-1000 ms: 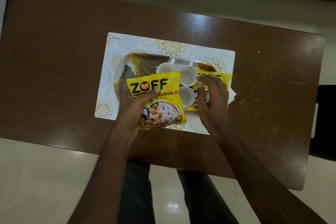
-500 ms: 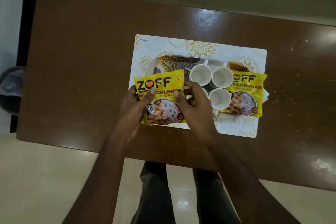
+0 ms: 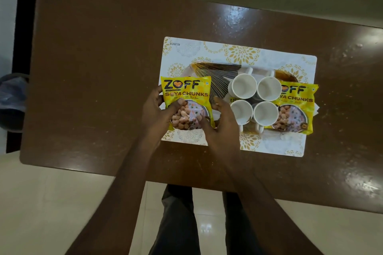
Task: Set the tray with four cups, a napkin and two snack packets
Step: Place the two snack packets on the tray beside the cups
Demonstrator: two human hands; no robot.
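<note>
A tray with a gold fan pattern lies on a white placemat. Several white cups stand in a square block at its middle. One yellow soya chunks packet lies at the tray's right end, over a white napkin whose corner peeks out. A second yellow packet sits over the tray's left end. My left hand grips its left edge with the thumb on its front. My right hand pinches its lower right edge.
The placemat lies on a brown wooden table whose front edge is close to my legs. A dark object sits off the table's left edge. Pale floor tiles show below.
My right hand left the right packet on the tray's right end and came over to the left packet. Both hands moved that packet leftwards over the tray's left end.
</note>
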